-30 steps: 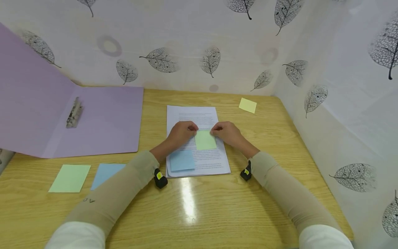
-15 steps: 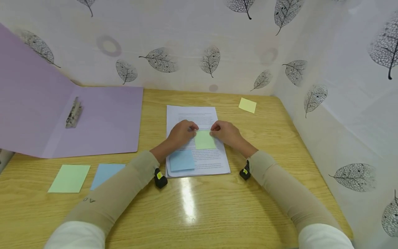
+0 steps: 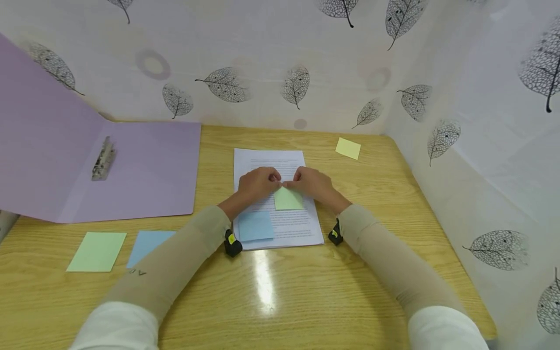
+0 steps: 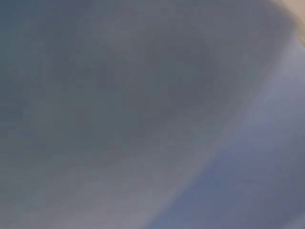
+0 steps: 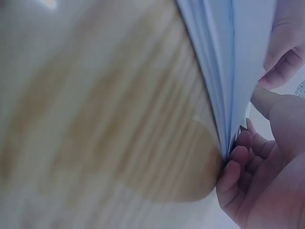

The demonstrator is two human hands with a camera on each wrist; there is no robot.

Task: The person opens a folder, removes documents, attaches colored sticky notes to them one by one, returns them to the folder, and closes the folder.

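Over pages [image 3: 297, 228] — hands [image 3: 258, 183] [image 3: 313, 184] curled, touching green note [image 3: 288, 199]

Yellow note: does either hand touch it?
No, the yellow note lies apart on the table; the left hand and right hand are at the papers.

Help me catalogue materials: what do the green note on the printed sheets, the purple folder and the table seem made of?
Green note: probably matte paper, thin and without glare.
Purple folder: matte card or plastic; its cover stands stiffly, leaving either possible.
Table: glossy wood or wood-look laminate; grain and a bright reflection show.
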